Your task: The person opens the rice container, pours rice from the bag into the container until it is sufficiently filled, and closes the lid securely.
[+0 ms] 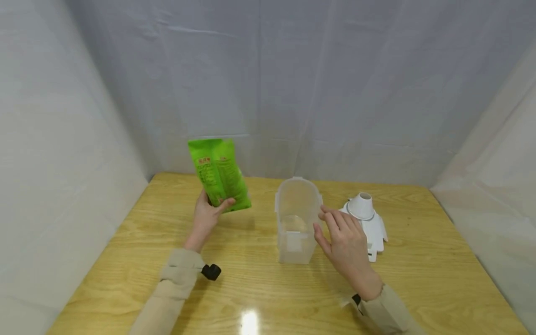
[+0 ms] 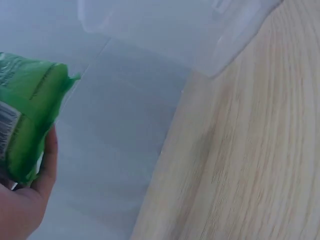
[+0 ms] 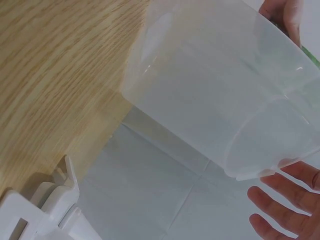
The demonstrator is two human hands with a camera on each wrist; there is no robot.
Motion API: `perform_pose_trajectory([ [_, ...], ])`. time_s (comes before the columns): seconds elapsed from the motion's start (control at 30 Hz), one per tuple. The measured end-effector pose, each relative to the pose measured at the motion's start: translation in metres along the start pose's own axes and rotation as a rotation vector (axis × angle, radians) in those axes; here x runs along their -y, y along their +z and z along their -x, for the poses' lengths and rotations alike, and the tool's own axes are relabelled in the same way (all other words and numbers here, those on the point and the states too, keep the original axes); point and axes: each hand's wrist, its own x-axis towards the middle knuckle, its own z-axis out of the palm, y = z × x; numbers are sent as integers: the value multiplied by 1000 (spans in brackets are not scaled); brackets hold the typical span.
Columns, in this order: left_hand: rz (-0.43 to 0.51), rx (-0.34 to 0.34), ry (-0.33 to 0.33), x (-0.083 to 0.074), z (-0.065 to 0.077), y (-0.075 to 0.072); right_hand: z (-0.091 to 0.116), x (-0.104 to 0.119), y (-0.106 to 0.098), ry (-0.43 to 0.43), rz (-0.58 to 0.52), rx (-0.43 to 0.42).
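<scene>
A bright green printed packet (image 1: 222,174) is held up above the table by my left hand (image 1: 207,214), whose thumb lies across its lower front. In the left wrist view the packet (image 2: 30,110) sits between thumb and fingers. A translucent plastic container (image 1: 297,242) with a rounded, open top stands upright on the table between the hands. My right hand (image 1: 345,242) is at its right side, fingers spread and loosely bent. In the right wrist view these fingers (image 3: 280,205) are beside the container's rim, with one or two at its edge.
Right of the container lies a flat white plastic piece (image 1: 372,232) with a white cone-shaped spout (image 1: 362,204) on it. The wooden table (image 1: 251,288) ends at a pale sheet (image 1: 259,83) hanging behind. Similar sheets hang on both sides.
</scene>
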Motion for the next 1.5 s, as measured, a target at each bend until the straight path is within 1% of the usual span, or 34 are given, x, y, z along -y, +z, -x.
perform_pose_trajectory([
  [0.13, 58, -38, 119, -1, 4, 9, 0, 0, 0, 1, 4, 3],
  [0.23, 107, -49, 175, -2, 7, 14, 0, 0, 0, 4, 2, 4],
  [0.27, 121, -53, 184, -3, 8, 15, 0, 0, 0, 5, 1, 5],
  [0.37, 161, -53, 183, -5, 11, 19, 0, 0, 1, 6, 0, 6],
  [0.47, 172, -73, 199, -7, 13, 23, -1, 0, 1, 5, 0, 4],
  [0.6, 185, -156, 255, -9, 15, 29, -1, 0, 1, 4, -2, 3],
  [0.7, 249, -214, 284, -11, 17, 32, -1, 0, 2, 4, 0, 5],
  [0.8, 300, -251, 294, -13, 19, 32, -1, 1, 1, 4, 3, 9],
  [0.87, 305, -262, 301, -14, 20, 31, -1, 1, 1, 5, 5, 13],
  [0.97, 258, -252, 316, -18, 22, 27, -1, 2, 1, 5, 8, 18],
  [1.03, 196, -219, 324, -22, 23, 23, -1, 2, 0, 4, 13, 21],
  [1.17, 22, -131, 323, -34, 25, 14, -2, 3, 0, -2, 25, 23],
  [1.3, -149, -36, 301, -45, 26, 8, -2, 2, -1, -6, 37, 22],
  [1.5, -345, 35, 260, -63, 25, 8, -2, 3, -1, -11, 37, 31],
])
